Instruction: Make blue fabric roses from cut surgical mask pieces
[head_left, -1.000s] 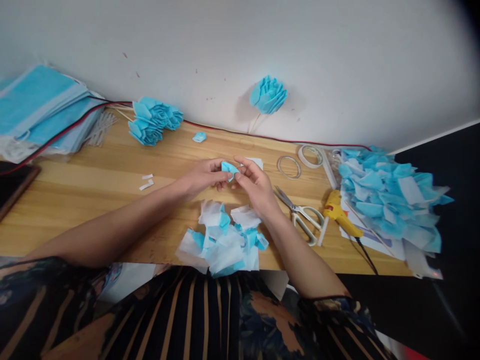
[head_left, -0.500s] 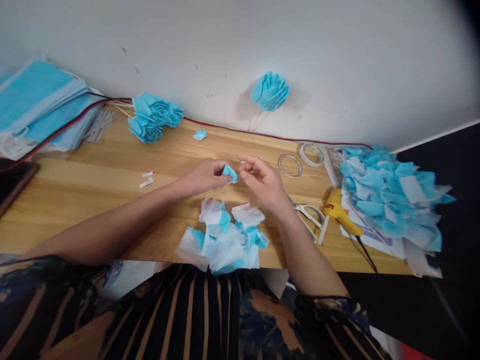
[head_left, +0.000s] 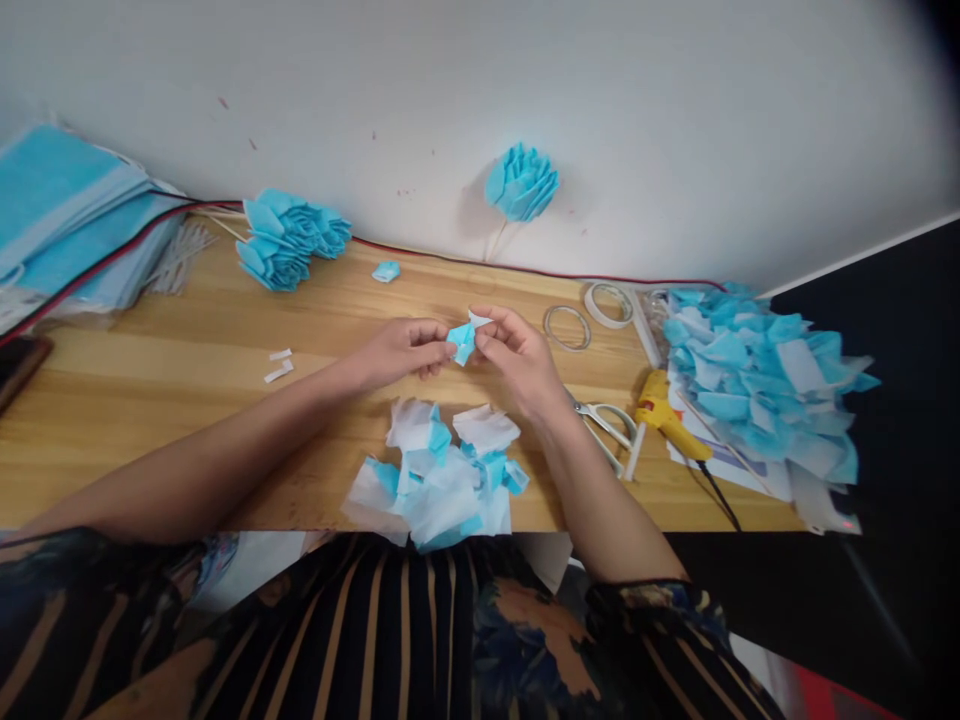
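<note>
Over the middle of the wooden table, my left hand and my right hand meet with fingers pinched. Both grip a small folded blue piece of fabric between them; a white strip sticks up at its top by my right fingertips. Just below my hands, at the table's near edge, lies a loose heap of blue and white cut pieces.
Blue fabric flowers lie at the back left and one flower leans on the wall. Stacked blue masks far left. Tape rings, scissors, yellow glue gun and a big blue petal pile sit at right.
My right hand left the piece for a moment, then came back to it with a white strip. The view has shifted slightly left.
</note>
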